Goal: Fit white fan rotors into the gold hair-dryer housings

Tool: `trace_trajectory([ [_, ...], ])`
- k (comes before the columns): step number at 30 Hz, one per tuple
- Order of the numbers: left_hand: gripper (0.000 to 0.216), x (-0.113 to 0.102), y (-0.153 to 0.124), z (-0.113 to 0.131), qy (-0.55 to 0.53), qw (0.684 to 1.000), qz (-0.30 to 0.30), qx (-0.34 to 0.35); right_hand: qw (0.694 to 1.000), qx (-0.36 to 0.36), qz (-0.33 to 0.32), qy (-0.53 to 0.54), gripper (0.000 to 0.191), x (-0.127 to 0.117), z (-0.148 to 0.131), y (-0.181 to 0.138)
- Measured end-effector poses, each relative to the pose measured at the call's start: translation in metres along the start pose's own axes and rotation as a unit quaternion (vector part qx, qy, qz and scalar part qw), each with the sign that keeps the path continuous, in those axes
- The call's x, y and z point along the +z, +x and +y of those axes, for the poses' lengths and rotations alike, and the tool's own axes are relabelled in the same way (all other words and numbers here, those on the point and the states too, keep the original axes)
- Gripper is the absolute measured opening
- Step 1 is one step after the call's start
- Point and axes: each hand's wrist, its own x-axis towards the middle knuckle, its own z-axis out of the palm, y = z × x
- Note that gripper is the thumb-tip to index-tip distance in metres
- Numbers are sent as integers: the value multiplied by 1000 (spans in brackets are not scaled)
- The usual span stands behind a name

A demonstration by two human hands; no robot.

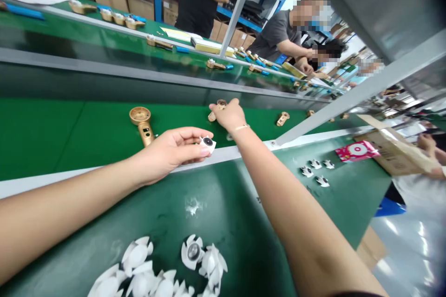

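Note:
Between the thumb and fingers of my left hand (174,151) is a small white fan blade (208,144) with a dark round hub. My right hand (229,114) reaches over the green conveyor belt (45,139), its fingers closed on a gold fan housing (212,115) with a round head. Most of that housing is hidden behind the hand. Just beyond my left hand, another gold housing (140,115) lies on the belt with its ring-shaped head away from me. Several loose white fan blades (142,280) lie in a pile on the green table near me; one blade (193,251) shows its dark hub.
Farther right on the belt lies another gold housing (283,119). A slanted metal post (334,102) rises from the belt's edge. On the right table are several blades (322,181), a pink box (357,151) and a cardboard carton (400,148). Co-workers are across the line.

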Motion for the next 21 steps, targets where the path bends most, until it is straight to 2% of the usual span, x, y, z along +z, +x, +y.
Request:
trace_trajectory([
  [3, 36, -5, 2, 0, 7, 1000, 0, 13, 998, 34, -49, -2, 36, 21, -13, 23],
  [6, 33, -8, 4, 2, 8, 999, -1, 34, 994, 34, -99, 12, 34, 22, -9, 14],
  [10, 34, -8, 3, 6, 6, 999, 3, 36, 986, -10, -152, 74, 22, -4, 19, -40],
  [13, 39, -4, 0, 8, 2, 1000, 3, 25, 978, -51, -155, 130, 16, -26, 44, -99],
  [16, 42, 5, -7, 8, -13, 1000, -2, 21, 962, -97, -161, 195, 16, -37, 61, -149],
  [18, 39, 11, -11, 8, -21, 999, -6, 30, 955, -133, -152, 216, 13, -39, 67, -168],
  [21, 35, 19, -18, 9, -18, 999, -3, 30, 956, -178, -127, 193, 7, -39, 68, -177],
])
